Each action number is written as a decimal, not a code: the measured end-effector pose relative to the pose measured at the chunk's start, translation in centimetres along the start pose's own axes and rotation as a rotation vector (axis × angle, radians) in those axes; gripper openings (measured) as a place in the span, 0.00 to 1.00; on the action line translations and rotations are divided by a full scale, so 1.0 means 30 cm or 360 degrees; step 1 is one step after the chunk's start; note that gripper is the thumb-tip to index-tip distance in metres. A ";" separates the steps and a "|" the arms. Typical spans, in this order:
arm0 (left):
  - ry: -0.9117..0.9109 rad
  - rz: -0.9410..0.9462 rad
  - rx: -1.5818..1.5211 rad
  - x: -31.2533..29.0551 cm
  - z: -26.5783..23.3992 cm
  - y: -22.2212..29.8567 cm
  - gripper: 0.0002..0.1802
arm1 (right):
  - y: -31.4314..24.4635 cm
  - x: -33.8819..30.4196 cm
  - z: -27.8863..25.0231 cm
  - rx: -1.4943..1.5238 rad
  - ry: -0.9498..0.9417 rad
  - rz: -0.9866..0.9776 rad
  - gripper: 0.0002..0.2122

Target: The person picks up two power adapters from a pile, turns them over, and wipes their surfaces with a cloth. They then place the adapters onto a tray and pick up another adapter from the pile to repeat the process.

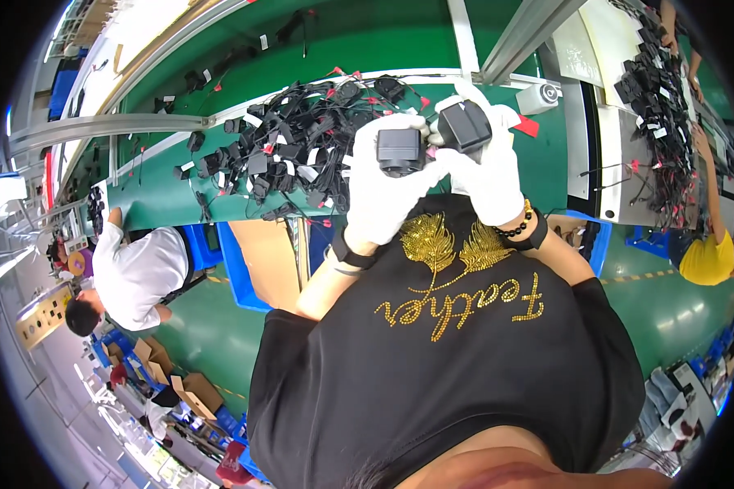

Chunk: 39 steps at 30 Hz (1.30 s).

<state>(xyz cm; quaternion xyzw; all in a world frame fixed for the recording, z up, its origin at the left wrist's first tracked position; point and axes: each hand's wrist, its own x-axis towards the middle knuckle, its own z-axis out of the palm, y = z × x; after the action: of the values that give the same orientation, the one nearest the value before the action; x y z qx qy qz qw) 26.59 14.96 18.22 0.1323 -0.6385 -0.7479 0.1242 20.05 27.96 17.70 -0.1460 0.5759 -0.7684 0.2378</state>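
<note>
My left hand (387,187), in a white glove, is closed around a small black box-shaped camera-like unit (400,149). My right hand (489,171), gloved the same way, holds a second black unit (465,125), tilted, with its smooth square face up. Both hands are close together over the near edge of the green work table (538,171). Beside my left hand lies a large tangled heap of black cabled units (302,147) with white tags and red connector ends. What the fingers do beneath the two units is partly hidden.
A white box-shaped device (538,98) and a red card (528,125) are beyond my right hand. Metal frame posts (465,41) rise at the far edge. Blue bins (249,269) stand below the table. A person in white (143,269) works at left; another heap (652,90) lies right.
</note>
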 end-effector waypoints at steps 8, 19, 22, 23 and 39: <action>0.0116 0.0413 0.0481 0.003 0.003 -0.071 0.33 | 0.018 0.017 0.016 -0.0279 -0.0005 -0.0257 0.30; 0.0494 0.0636 0.0722 0.015 0.054 -0.090 0.33 | 0.064 0.006 0.031 -0.0417 0.0030 -0.0464 0.31; 0.0394 0.0739 0.0875 0.020 0.041 -0.065 0.31 | 0.067 0.006 0.033 -0.0200 -0.0012 -0.0451 0.31; 0.0328 0.0727 0.0796 0.017 0.041 -0.063 0.29 | 0.062 0.005 0.041 -0.0101 0.0025 -0.0431 0.29; 0.0328 0.0724 0.0584 0.016 0.035 -0.107 0.28 | 0.185 0.112 -0.123 -0.0144 0.0466 -0.0142 0.11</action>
<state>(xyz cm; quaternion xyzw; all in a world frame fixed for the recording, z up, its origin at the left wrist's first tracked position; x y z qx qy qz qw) 25.71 16.24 15.20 0.0814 -0.7600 -0.5559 0.3267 16.46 27.94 11.15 -0.0686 0.6314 -0.7645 0.1101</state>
